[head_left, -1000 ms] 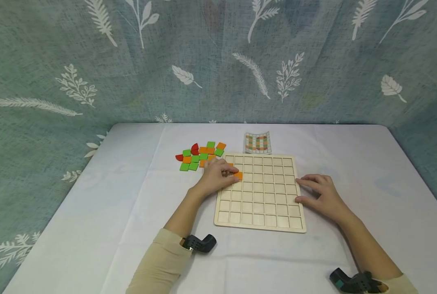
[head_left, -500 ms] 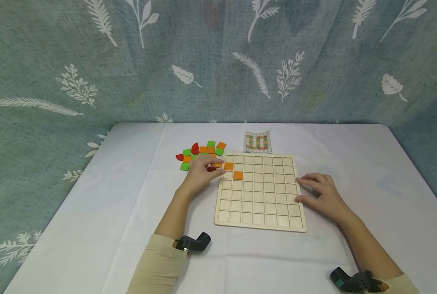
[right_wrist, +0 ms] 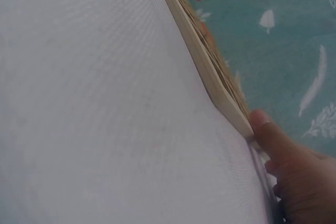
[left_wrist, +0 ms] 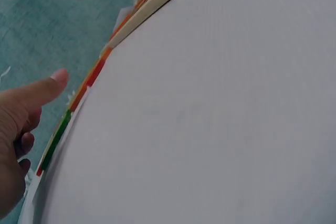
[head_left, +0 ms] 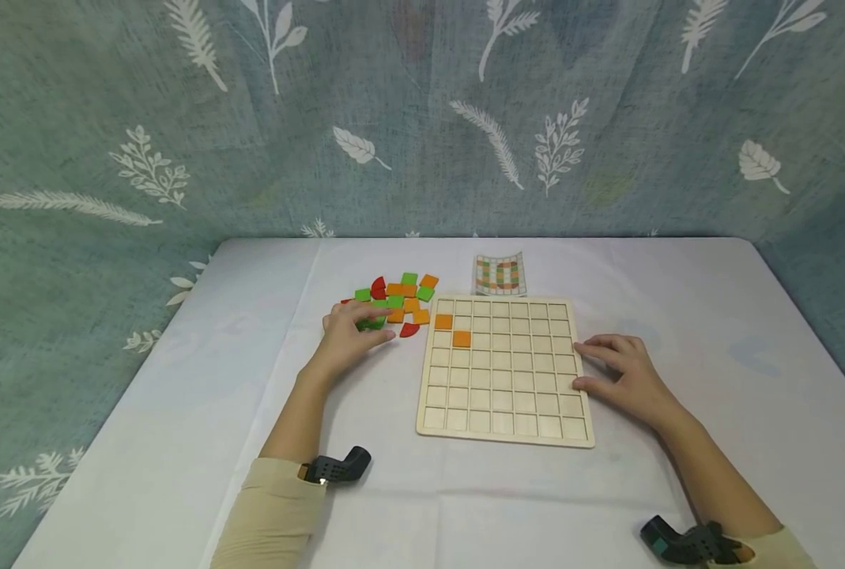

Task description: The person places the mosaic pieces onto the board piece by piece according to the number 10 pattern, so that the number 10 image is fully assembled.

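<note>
A pale wooden board [head_left: 502,381] with a grid of square cells lies on the table. Two orange square tiles, one [head_left: 443,322] in the leftmost column and one [head_left: 461,339] diagonally below it, sit in its cells. Left of the board, my left hand [head_left: 340,338] hovers by a cluster of loose tiles, thumb and fingers apart with nothing between them; it hides some green tiles. A red quarter-round tile [head_left: 409,330] lies just right of its fingertips. My right hand [head_left: 627,378] touches the board's right edge with thumb and fingertips spread; its thumb [right_wrist: 262,121] is at the edge in the right wrist view.
Green tiles [head_left: 395,302], orange tiles [head_left: 411,305] and red rounded tiles [head_left: 379,288] lie close together beyond the left hand. A card with a coloured grid pattern [head_left: 500,274] stands behind the board. White cloth [head_left: 507,506] covers the table, with a leaf-print curtain [head_left: 422,118] behind.
My left hand has let go of the orange tile on the board and moved left to the loose tiles. The right hand has stayed at the board's edge.
</note>
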### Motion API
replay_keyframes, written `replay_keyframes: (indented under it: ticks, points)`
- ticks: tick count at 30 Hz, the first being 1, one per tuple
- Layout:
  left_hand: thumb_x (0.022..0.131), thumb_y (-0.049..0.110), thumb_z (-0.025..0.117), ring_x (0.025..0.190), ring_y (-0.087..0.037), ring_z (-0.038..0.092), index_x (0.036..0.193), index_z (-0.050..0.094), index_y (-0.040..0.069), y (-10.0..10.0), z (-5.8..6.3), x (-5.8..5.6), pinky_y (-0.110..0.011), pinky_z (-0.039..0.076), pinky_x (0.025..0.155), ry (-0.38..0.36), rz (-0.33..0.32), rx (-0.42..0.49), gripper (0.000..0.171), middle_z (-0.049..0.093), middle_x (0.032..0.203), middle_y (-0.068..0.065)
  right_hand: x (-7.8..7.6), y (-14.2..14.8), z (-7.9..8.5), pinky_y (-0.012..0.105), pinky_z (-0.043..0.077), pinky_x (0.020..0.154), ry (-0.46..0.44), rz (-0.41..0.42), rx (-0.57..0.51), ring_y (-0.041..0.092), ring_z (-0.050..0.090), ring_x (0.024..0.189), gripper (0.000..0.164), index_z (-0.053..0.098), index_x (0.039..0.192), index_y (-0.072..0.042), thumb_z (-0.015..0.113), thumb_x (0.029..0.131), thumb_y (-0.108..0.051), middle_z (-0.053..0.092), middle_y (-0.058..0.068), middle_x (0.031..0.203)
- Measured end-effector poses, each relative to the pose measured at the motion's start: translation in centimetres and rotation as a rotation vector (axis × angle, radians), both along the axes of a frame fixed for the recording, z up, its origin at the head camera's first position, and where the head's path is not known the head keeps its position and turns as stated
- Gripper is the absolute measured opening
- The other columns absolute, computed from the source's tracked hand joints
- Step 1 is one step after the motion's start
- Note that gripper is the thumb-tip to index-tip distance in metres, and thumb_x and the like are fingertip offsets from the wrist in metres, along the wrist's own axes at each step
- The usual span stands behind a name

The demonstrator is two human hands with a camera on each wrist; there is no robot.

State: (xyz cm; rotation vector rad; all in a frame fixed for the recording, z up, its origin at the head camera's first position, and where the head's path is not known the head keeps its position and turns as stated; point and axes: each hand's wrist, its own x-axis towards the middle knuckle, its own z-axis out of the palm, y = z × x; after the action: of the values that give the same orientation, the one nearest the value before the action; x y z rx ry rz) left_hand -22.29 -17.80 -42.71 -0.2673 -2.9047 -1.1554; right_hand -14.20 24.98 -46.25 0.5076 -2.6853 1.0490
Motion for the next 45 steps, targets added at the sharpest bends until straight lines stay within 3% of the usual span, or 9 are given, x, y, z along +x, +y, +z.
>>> replay_keyframes:
  ticks: [6,10,16,23,30,35,45]
  points:
    - [0.08,0.029,0.073,0.108,-0.029,0.038,0.117,0.068,0.013,-1.2,-0.5,-0.1,-0.049,0.019,0.09,0.03,0.03,-0.146,0.04,0.056,0.113,-0.012,0.0,0.1,-0.1,0.052,0.03,0.09,0.004,-0.002,0.007,0.035,0.037,0.113,0.055,0.065,0.118,-0.004,0.083,0.07,-0.024,0.054,0.017,0.119]
    - [0.083,0.029,0.071,0.102,-0.029,0.039,0.12,0.066,0.012,-1.6,-0.7,-0.2,-0.049,0.02,0.087,0.03,0.046,-0.179,0.04,0.056,0.112,-0.014,0.0,0.1,-0.2,0.052,0.03,0.09,0.008,0.001,0.008,0.035,0.037,0.113,0.055,0.065,0.118,-0.004,0.083,0.07,-0.024,0.054,0.016,0.119]
    - [0.085,0.03,0.069,0.098,-0.028,0.038,0.125,0.062,0.011,-1.8,-1.0,-0.3,-0.048,0.021,0.086,0.014,0.046,-0.162,0.045,0.055,0.109,-0.014,0.0,0.2,-0.2,0.052,0.03,0.09,0.015,0.007,0.013,0.034,0.037,0.113,0.055,0.066,0.119,-0.005,0.083,0.07,-0.024,0.054,0.016,0.118]
    - [0.084,0.03,0.071,0.096,-0.027,0.038,0.114,0.068,0.014,-2.3,-1.5,-0.5,-0.046,0.02,0.084,0.036,0.039,-0.112,0.034,0.058,0.104,-0.011,0.0,0.2,-0.3,0.052,0.031,0.09,0.005,0.0,0.009,0.033,0.037,0.113,0.054,0.066,0.119,-0.006,0.082,0.071,-0.024,0.054,0.015,0.119]
    - [0.085,0.028,0.07,0.094,-0.026,0.037,0.122,0.065,0.01,-2.4,-1.8,-0.4,-0.043,0.022,0.08,0.06,0.026,-0.12,0.042,0.054,0.1,-0.011,-0.2,0.1,-0.4,0.052,0.03,0.091,0.001,-0.009,0.011,0.033,0.037,0.114,0.055,0.066,0.119,-0.006,0.083,0.07,-0.025,0.054,0.015,0.119]
    - [0.085,0.028,0.07,0.088,-0.023,0.037,0.118,0.068,0.012,-2.5,-2.1,-0.2,-0.036,0.025,0.07,0.094,0.022,-0.125,0.036,0.051,0.092,-0.007,-0.1,0.2,-0.3,0.052,0.031,0.09,0.006,-0.001,0.009,0.033,0.038,0.113,0.054,0.066,0.119,-0.006,0.082,0.071,-0.024,0.054,0.015,0.119]
    - [0.077,0.026,0.078,0.089,-0.021,0.039,0.102,0.074,0.01,-2.4,-2.4,-0.1,-0.036,0.03,0.074,0.138,0.016,-0.066,0.03,0.053,0.086,-0.005,-0.2,0.3,-0.5,0.052,0.03,0.09,0.009,0.003,0.005,0.034,0.037,0.114,0.055,0.065,0.119,-0.006,0.083,0.07,-0.023,0.054,0.015,0.118]
